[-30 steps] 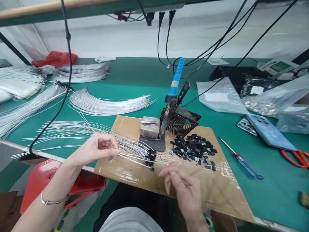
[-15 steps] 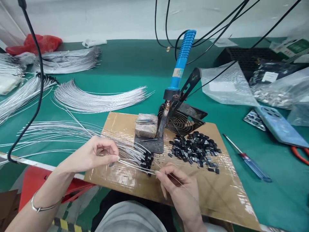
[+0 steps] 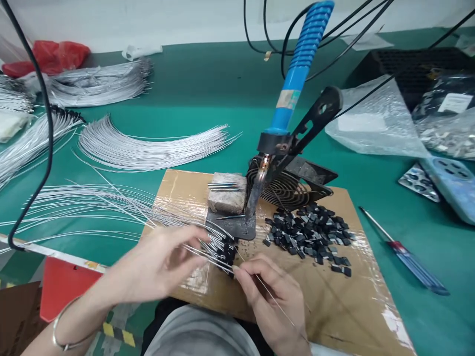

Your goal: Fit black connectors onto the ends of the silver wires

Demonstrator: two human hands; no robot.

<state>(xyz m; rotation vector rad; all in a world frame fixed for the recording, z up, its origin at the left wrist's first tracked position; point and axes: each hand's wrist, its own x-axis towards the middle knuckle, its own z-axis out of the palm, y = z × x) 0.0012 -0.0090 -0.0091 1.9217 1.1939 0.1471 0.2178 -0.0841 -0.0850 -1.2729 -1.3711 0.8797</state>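
My left hand [image 3: 163, 262] rests on a fan of thin silver wires [image 3: 111, 207] at the left edge of a taped cardboard board [image 3: 356, 301], fingers curled over the strands. My right hand [image 3: 272, 296] pinches a single thin wire [image 3: 278, 306] at the black-tipped wire ends [image 3: 226, 249]. Behind them a blue-handled soldering iron [image 3: 297, 74] leans in its stand, tip down beside a grey block [image 3: 227, 198]. A heap of small black parts [image 3: 311, 235] lies on the board to the right.
More silver wire bundles [image 3: 148, 148] lie on the green table at left and back. A blue screwdriver [image 3: 408, 257] lies right of the board. Plastic bags [image 3: 374, 123], a black tray [image 3: 415, 64] and a blue phone [image 3: 452, 183] are at the right. Black cables hang overhead.
The view has moved closer and lower. My right hand came up to the wire ends and closed on one wire. My left hand slid right along the fanned wires.
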